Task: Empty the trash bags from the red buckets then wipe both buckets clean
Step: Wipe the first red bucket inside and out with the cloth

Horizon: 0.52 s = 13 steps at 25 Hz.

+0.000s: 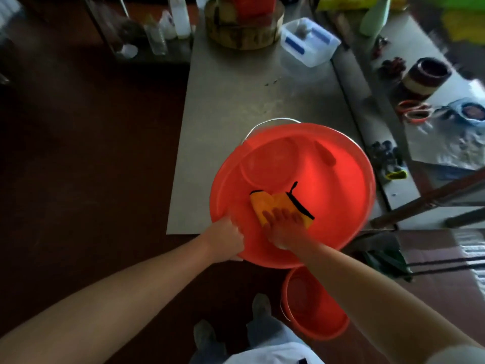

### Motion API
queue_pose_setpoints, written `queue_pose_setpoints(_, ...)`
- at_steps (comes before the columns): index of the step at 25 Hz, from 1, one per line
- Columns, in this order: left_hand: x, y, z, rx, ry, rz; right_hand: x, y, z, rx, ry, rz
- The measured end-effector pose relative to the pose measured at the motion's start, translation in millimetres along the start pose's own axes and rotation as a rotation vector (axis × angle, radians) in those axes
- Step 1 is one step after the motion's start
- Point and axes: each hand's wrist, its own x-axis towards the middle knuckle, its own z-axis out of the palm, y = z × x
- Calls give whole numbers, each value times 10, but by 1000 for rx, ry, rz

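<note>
A large red bucket (341, 185) rests on the near end of a grey metal table (231, 106), its mouth tilted toward me and its wire handle at the far rim. My left hand (227, 239) grips its near left rim. Inside the bucket, my right hand (283, 227) presses a yellow cloth with black edging (273, 203) flat against the near inner wall. A second red bucket (312, 308) stands on the floor below, partly hidden by my right forearm. No trash bag shows in either bucket.
A round wooden block (244, 30) and a clear plastic box (309, 42) sit at the table's far end. Scissors (414, 111), a woven holder (425, 77) and small items lie on the right counter. Bottles stand on a shelf (162, 30) at far left. My shoes (259, 308) are below on dark floor.
</note>
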Motion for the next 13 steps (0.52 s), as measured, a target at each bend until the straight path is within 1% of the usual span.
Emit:
queue_pose_setpoints(2,20,10,19,18,-30,8,204,57,-19,-72,135,20)
queue_pose_setpoints(3,26,4,13,22,-40,14,294,86,-28,-128,171,21)
queue_pose_setpoints(4,24,-4,-5,9,-43,18,389,111,-31,-136,121,7)
queue_pose_setpoints(6,36,-12,-53,-37,-52,9,566,158,-24,-54,-25,-21)
queue_pose_setpoints(8,34,-40,-123,-30,-59,-16,630,179,-104,83,-74,-31)
queue_pose_setpoints(9,28,-61,-155,-19,-62,-31,609,182,-136,106,-78,-37)
queue_pose_setpoints(11,13,-104,-205,2,-75,-37,477,161,-188,41,-86,-43)
queue_pose_setpoints(13,12,-159,-217,-24,-100,-37,295,112,-221,-53,-142,-52)
